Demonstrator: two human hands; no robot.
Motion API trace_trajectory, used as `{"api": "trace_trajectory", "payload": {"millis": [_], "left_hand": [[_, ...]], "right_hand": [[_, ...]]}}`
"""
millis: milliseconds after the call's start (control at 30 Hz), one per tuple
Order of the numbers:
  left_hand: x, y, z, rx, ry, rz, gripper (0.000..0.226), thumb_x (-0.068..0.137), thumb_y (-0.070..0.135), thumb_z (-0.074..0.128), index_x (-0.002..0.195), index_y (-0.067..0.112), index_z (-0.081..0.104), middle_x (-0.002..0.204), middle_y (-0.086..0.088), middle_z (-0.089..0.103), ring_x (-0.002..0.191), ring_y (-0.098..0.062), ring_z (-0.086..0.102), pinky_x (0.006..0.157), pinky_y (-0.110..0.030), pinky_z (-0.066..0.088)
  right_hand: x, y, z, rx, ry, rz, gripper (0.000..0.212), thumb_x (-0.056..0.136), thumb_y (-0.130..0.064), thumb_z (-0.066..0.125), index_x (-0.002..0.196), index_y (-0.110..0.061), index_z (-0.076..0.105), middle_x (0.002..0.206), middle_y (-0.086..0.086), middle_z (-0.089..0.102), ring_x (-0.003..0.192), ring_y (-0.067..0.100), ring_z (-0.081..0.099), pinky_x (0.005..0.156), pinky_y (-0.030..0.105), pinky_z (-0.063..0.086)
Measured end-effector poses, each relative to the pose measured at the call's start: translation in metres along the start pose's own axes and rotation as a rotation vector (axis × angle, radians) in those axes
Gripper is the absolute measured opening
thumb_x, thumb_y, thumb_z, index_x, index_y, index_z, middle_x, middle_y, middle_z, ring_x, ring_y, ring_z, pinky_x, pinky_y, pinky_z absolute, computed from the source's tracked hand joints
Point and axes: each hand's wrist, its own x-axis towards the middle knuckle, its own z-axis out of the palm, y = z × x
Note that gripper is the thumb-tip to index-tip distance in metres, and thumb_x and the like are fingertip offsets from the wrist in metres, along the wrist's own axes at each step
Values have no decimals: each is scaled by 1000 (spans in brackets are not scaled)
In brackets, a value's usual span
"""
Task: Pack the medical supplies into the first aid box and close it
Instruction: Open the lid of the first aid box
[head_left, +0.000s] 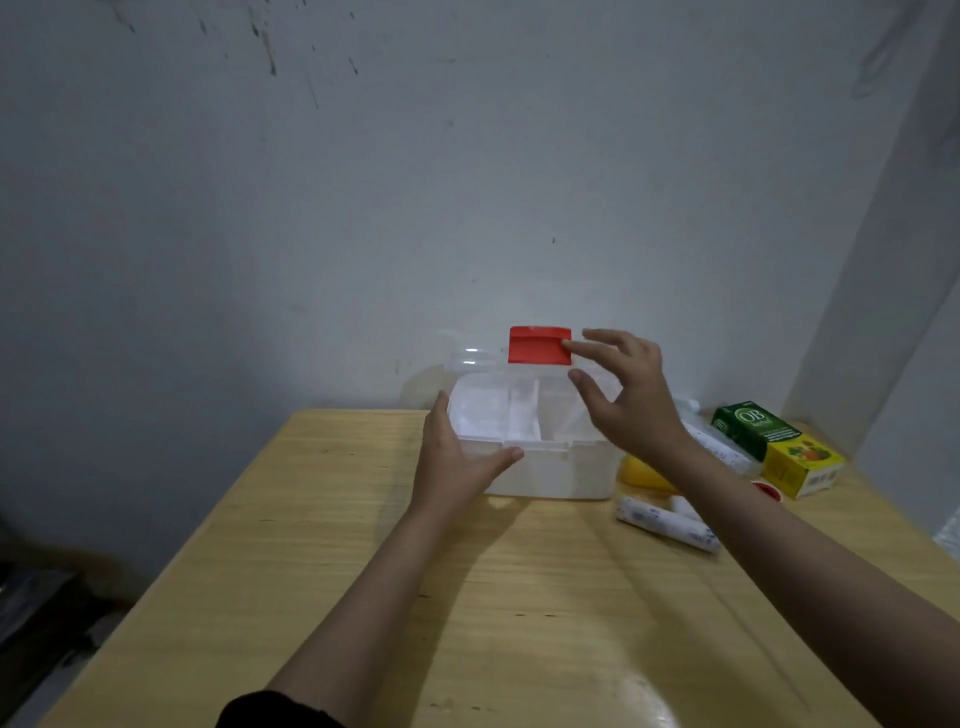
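A white first aid box (556, 475) stands at the far middle of the wooden table, its clear lid (470, 358) raised upright with a red latch (537, 345) at the top edge. A divided white tray shows inside. My left hand (457, 457) grips the box's left front corner. My right hand (628, 395) hovers over the box, fingers spread, with one fingertip touching the red latch. To the right of the box lie rolled bandages (667, 522), a yellow item (641, 473), a long white packet (719, 447) and a green and yellow medicine carton (779, 447).
The table (363, 571) stands against a grey wall; a corner wall rises at the right. A small red cap (768, 490) lies by the carton. Dark objects sit on the floor at the lower left.
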Motion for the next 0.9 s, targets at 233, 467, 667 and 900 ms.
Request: {"api": "trace_trajectory", "payload": {"millis": [233,467,667,900], "left_hand": [[-4,-6,1,-34,47,46,87,75,47,72,145,20,28,147,1,35,133,-16,36,106,-35,38],[-7,-11,6,-164,87,40,71,78,43,70,140,30,36,132,13,46,122,-8,46,99,-38,48],[-7,-10,7,-204,86,11,76,77,42,72,142,26,36,137,9,46,126,-10,45,103,-41,46],[-10,-9,4,-197,76,-6,88,67,60,67,141,25,36,140,5,46,125,-14,47,101,-44,46]], "right_hand": [[52,1,-4,88,191,146,31,80,-33,69,105,-16,66,110,13,51,108,24,48,89,21,35],[82,14,13,63,278,255,40,84,-36,63,115,-12,59,123,12,52,117,25,46,88,19,30],[83,24,13,41,98,213,53,87,-31,59,135,-12,45,147,13,40,138,26,33,112,38,29],[49,45,-39,-103,46,91,38,86,-23,62,121,-7,58,131,17,57,125,30,50,105,40,36]]}}
